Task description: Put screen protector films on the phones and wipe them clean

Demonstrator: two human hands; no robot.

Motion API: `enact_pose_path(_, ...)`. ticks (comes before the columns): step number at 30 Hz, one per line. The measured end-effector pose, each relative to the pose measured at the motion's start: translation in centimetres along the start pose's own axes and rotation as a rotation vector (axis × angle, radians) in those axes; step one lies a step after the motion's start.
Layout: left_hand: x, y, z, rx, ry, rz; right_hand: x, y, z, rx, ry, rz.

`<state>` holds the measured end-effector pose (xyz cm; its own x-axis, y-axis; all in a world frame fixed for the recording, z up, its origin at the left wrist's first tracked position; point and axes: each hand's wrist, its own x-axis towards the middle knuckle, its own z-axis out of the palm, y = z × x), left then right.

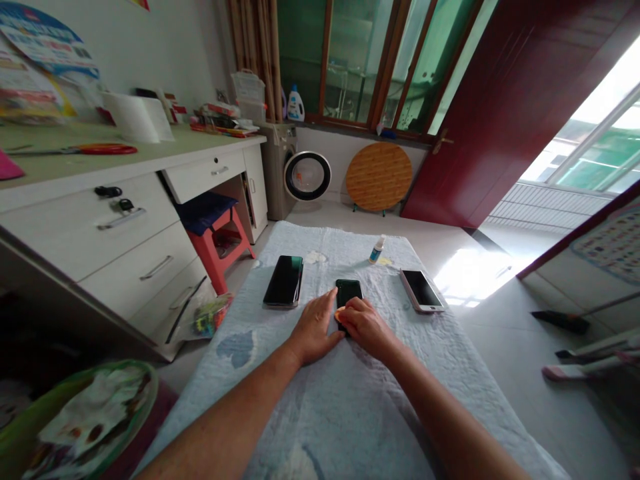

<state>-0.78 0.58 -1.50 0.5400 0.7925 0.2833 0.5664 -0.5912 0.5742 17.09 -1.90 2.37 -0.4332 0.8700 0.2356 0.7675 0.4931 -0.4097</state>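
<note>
Black and lying flat, the middle phone (pixel 349 289) is set between both hands, nearer the far edge of the cloth-covered counter (pixel 345 417). An orange pad (pixel 339 315) is pinched in the right hand's (pixel 367 323) grip and pressed to it; its left side is touched by the loosely open left hand (pixel 315 323). How much of the screen has been gone over cannot be told. Toward the left and right edges, a dark phone (pixel 284 280) and white phone (pixel 421 291) are left untouched; a bottle (pixel 377 251) is stood near the far edge.

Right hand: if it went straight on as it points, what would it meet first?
Most likely the left hand, lying just ahead at the edge of the middle phone, though the gap is hard to judge.
</note>
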Motion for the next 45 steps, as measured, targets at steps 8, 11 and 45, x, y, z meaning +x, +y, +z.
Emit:
enact_pose_path(8,0.2,0.7,-0.7,0.067,-0.08,-0.028,-2.0,1.6,-0.8,0.122,-0.018,0.015)
enact_pose_path(11,0.2,1.2,-1.1,0.098,-0.135,-0.041,-1.9,2.6,-0.8,0.093,0.032,0.08)
enact_pose_path(45,0.4,1.9,-0.5,0.199,-0.088,-0.037,-5.5,-0.5,-1.5,-0.007,-0.012,0.342)
